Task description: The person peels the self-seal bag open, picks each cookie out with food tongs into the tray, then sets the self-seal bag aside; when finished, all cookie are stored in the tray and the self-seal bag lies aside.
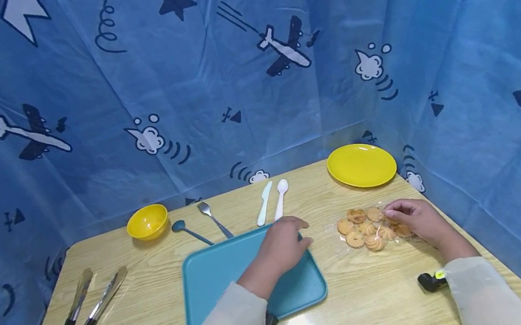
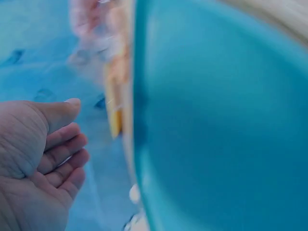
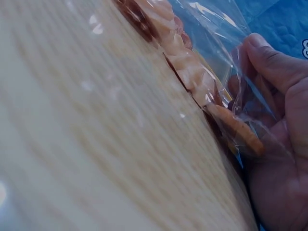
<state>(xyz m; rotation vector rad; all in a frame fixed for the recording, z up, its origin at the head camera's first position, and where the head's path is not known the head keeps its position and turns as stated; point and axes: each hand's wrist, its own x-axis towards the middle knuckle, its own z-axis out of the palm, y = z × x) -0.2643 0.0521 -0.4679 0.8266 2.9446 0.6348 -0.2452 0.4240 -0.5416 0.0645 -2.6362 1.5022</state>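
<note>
Several round cookies (image 1: 367, 229) lie in a clear plastic bag (image 1: 343, 247) on the right part of the table. My right hand (image 1: 419, 221) pinches the bag's right end; in the right wrist view the thumb and fingers hold the crinkled plastic (image 3: 248, 96) beside a cookie (image 3: 236, 127). Above the right side of a teal tray (image 1: 221, 277) hovers my left hand (image 1: 281, 245), its fingers loosely bent and nothing in them. The left wrist view shows that hand (image 2: 43, 149) with its palm bare, apart from the tray (image 2: 216, 120).
At the back stand a yellow bowl (image 1: 147, 222) and a yellow plate (image 1: 362, 165). Between them lie a teal spoon (image 1: 190, 232), a metal fork (image 1: 215, 219), a pale knife (image 1: 265, 204) and a white spoon (image 1: 281, 198). Tongs (image 1: 81, 323) rest at the left. A blue curtain (image 1: 230, 78) borders the table.
</note>
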